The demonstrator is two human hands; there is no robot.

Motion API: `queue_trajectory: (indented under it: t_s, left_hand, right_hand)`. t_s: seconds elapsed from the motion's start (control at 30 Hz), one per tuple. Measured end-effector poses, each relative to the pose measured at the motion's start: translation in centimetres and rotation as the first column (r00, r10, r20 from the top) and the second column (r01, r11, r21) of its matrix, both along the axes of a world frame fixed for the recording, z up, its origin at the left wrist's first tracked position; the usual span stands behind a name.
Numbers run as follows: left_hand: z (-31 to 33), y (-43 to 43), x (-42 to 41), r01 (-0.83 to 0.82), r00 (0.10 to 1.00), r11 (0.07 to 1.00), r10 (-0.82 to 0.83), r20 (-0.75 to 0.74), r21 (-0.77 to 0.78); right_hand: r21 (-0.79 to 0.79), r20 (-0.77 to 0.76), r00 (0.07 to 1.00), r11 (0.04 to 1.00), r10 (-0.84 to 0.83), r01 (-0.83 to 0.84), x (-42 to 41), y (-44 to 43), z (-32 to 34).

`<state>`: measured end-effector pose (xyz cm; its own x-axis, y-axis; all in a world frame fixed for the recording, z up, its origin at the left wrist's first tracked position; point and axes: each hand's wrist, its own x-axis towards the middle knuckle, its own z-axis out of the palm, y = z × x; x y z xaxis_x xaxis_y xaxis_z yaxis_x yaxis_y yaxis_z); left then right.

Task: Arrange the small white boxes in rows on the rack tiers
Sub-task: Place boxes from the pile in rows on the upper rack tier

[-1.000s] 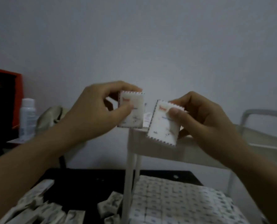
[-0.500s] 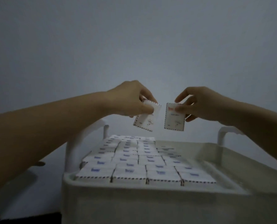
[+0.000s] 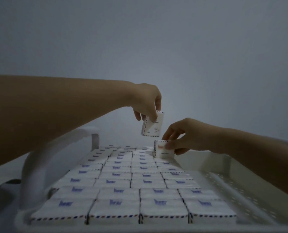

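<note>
The top tier of a white plastic rack (image 3: 227, 187) holds several rows of small white boxes (image 3: 116, 184) with dashed red-and-blue edges, packed side by side on its left part. My left hand (image 3: 146, 101) pinches one white box (image 3: 154, 126) upright in the air above the far rows. My right hand (image 3: 182, 137) grips a second white box (image 3: 163, 151), which stands upright at the far end of the rightmost row and touches the boxes there.
The right strip of the tier is bare perforated plastic. A curved white rack handle (image 3: 59, 145) rises at the left, with a short post (image 3: 95, 140) behind it. A plain grey wall fills the background.
The view rose from the lower tier to the top tier. Both hands reached farther over the rows. The right hand's box came down onto the far end of the rightmost row.
</note>
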<state>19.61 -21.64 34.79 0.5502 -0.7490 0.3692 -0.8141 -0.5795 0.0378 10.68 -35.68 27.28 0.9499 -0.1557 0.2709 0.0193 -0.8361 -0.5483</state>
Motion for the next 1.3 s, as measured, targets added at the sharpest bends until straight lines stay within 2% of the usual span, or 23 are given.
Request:
queue_trajectory:
  t_s: [0.3, 0.4, 0.53, 0.67, 0.77, 0.83, 0.93, 1.0, 1.13, 1.23, 1.3]
  left_hand:
    - [-3.9, -1.1, 1.7, 0.099, 0.995, 0.994, -0.099, -0.009, -0.035]
    - [-4.0, -1.2, 1.7, 0.129, 0.992, 0.99, -0.129, -0.006, -0.055]
    - [-4.1, -1.5, 1.4, 0.156, 0.986, 0.987, -0.158, -0.05, -0.039]
    - [-4.7, -1.6, 1.4, 0.166, 0.975, 0.984, -0.154, -0.163, 0.062]
    - [-5.0, -1.5, 1.3, 0.162, 0.963, 0.981, -0.135, -0.234, 0.103]
    - [-5.0, -1.4, 1.2, 0.163, 0.962, 0.979, -0.132, -0.239, 0.118]
    - [-5.0, -1.2, 1.1, 0.166, 0.96, 0.976, -0.127, -0.251, 0.141]
    - [-5.1, -1.3, 1.1, 0.159, 0.961, 0.975, -0.116, -0.25, 0.158]
    - [-5.4, -1.5, 0.9, 0.113, 0.961, 0.961, -0.041, -0.274, 0.252]
    - [-5.4, -1.3, 0.3, 0.094, 0.958, 0.948, -0.004, -0.285, 0.304]
    - [-5.2, -1.0, -0.3, 0.074, 0.963, 0.943, 0.016, -0.268, 0.323]
  right_hand:
    - [0.071, -0.153, 0.988, 0.997, 0.023, -0.012, -0.2, 0.2, -1.3]
    - [0.206, -0.195, 0.981, 0.977, -0.009, 0.05, -0.2, 0.1, -1.3]
    - [0.452, -0.197, 0.977, 0.877, -0.081, 0.164, -0.4, 0.1, -1.6]
    - [0.549, -0.216, 0.969, 0.806, -0.118, 0.22, -0.7, 0.4, -2.0]
    - [0.557, -0.231, 0.966, 0.798, -0.117, 0.231, -0.9, 0.5, -2.0]
    - [0.475, -0.258, 0.957, 0.845, -0.133, 0.245, -0.9, 0.7, -1.9]
    - [0.166, -0.308, 0.934, 0.956, -0.183, 0.242, -0.6, 0.8, -2.0]
    - [0.046, -0.303, 0.935, 0.978, -0.182, 0.205, -0.3, 0.5, -2.2]
    - [-0.148, -0.295, 0.931, 0.973, -0.217, 0.179, -0.7, 0.1, -1.8]
    - [-0.388, -0.148, 0.956, 0.904, -0.254, 0.18, -1.6, 0.5, -0.8]
    - [-0.469, -0.033, 0.971, 0.862, -0.237, 0.194, -2.6, 1.0, -0.2]
